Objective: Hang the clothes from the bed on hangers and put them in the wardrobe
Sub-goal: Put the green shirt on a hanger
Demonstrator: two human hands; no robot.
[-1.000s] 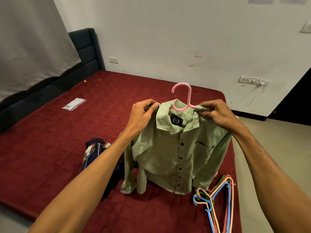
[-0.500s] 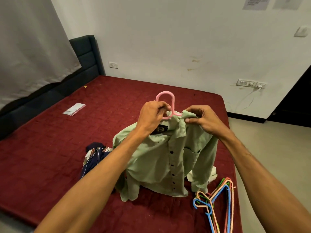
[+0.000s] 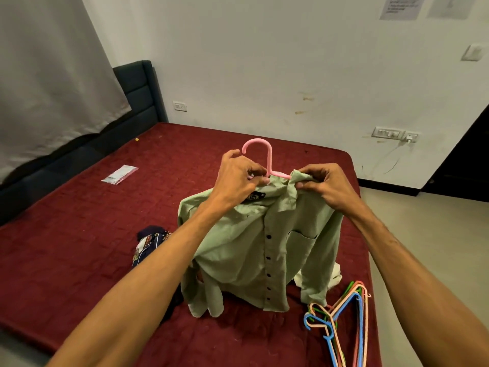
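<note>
A pale green button shirt [image 3: 254,242] hangs on a pink hanger [image 3: 260,152] held above the red bed [image 3: 79,234]. My left hand [image 3: 238,178] grips the hanger at the base of its hook, by the shirt's collar. My right hand [image 3: 322,186] pinches the shirt's right collar and shoulder cloth. The shirt's sleeves and hem trail onto the mattress. A dark patterned garment [image 3: 150,242] lies on the bed to the left of the shirt, partly hidden by my left forearm.
A bundle of coloured hangers [image 3: 341,324] lies at the bed's right edge. A white cloth [image 3: 334,274] peeks out behind the shirt. A small plastic packet [image 3: 120,174] lies further left. Dark headboard [image 3: 140,94] at the back left, dark doorway [image 3: 465,165] at right.
My left hand has shifted from the shirt's left shoulder to the hanger's hook base. The shirt's left shoulder has dropped and the shirt now hangs tilted.
</note>
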